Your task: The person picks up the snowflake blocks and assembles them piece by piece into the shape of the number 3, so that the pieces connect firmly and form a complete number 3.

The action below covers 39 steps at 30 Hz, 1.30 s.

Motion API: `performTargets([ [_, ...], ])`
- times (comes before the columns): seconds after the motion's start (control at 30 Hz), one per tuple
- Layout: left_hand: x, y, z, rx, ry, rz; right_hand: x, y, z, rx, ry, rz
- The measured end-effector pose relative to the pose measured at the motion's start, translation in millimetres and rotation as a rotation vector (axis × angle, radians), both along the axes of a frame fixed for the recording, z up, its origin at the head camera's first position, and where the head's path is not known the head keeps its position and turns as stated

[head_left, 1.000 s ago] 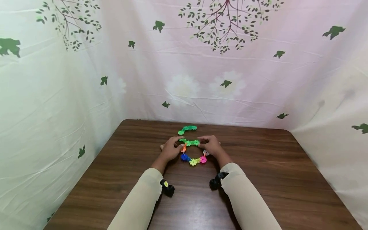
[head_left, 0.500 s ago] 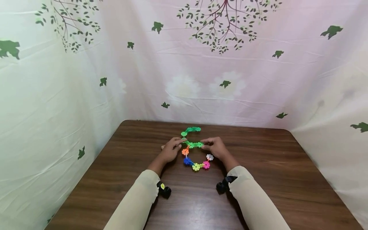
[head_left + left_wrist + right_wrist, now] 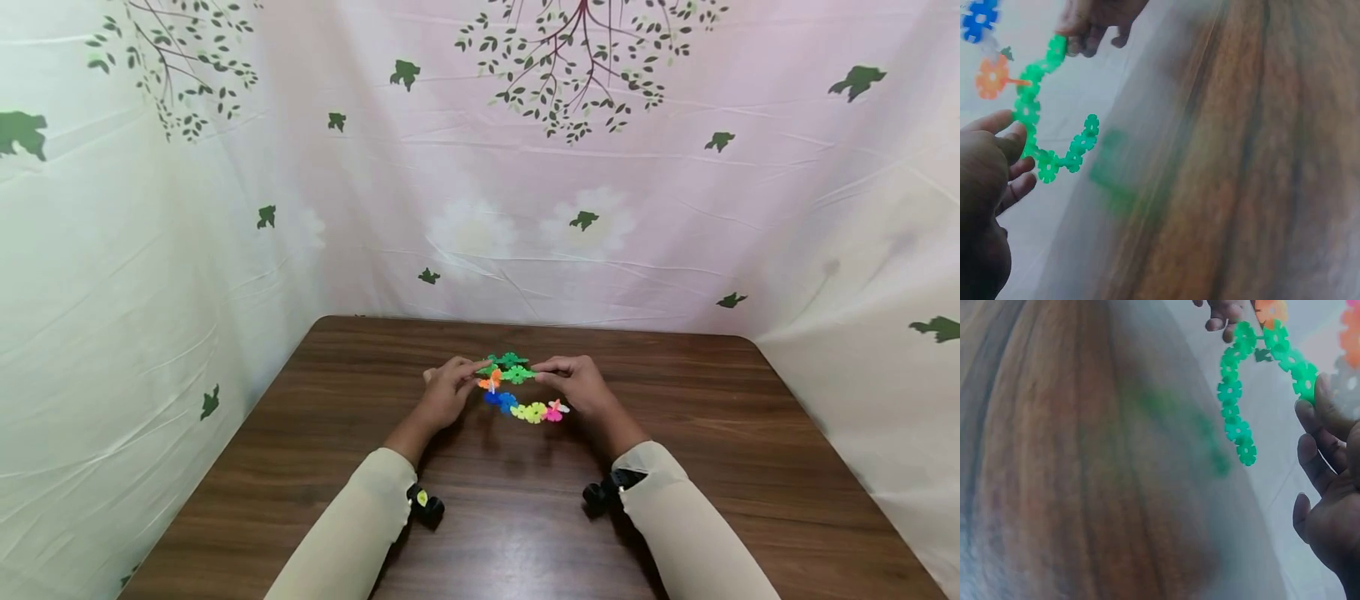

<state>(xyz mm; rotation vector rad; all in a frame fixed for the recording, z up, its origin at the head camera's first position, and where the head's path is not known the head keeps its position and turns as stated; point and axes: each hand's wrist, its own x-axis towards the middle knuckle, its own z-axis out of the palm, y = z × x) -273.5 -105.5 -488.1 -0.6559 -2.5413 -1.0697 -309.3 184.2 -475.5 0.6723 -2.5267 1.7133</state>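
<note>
A chain of linked plastic flower discs hangs above the table between my hands, tipped so that its rows look squashed together in the head view. Its upper part is a curve of green flower discs. Below follow an orange disc, blue discs, yellow discs, a pink disc and a white one. My left hand pinches the green row at its left, near the orange disc. Opposite, my right hand pinches the green end disc between thumb and finger.
The dark wooden table carries a faint reflection of the chain. Behind and on both sides hangs a pale printed cloth. A black wrist camera sits on the left cuff, another on the right.
The chain, earlier lying flat like a figure 6, is now lifted off the table and tilted. Both hands hold it, and the right hand has shifted right.
</note>
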Motion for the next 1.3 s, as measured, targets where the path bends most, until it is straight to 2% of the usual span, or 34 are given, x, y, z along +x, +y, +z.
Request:
performTargets([
  [0.27,5.3,5,10.4,-0.015,0.139,0.024,10.1,7,19.6,-0.140,0.018,0.036],
  [0.47,11.0,10,19.7,0.059,0.200,-0.020,17.5,10,27.3,-0.360,-0.070,0.014],
  [0.6,15.0,13,24.0,0.095,0.194,-0.063,21.1,7,26.5,-0.418,-0.119,-0.039],
  [0.73,17.3,15,27.9,0.102,0.160,-0.113,24.3,2,23.9,-0.456,-0.085,-0.083],
  [0.83,17.8,16,30.2,0.130,0.093,-0.175,26.5,-2,22.4,-0.452,-0.031,-0.125],
  [0.97,18.9,14,33.4,0.189,-0.026,-0.250,31.3,-6,21.8,-0.363,0.039,-0.183],
  [1.07,20.7,13,35.6,0.187,-0.094,-0.256,35.6,-11,23.5,-0.301,0.137,-0.194],
  [1.17,22.5,13,35.2,0.158,-0.088,-0.224,39.2,-17,26.1,-0.281,0.200,-0.196],
  [1.3,23.3,16,33.2,0.164,-0.044,-0.189,41.2,-22,27.6,-0.347,0.132,-0.195],
])
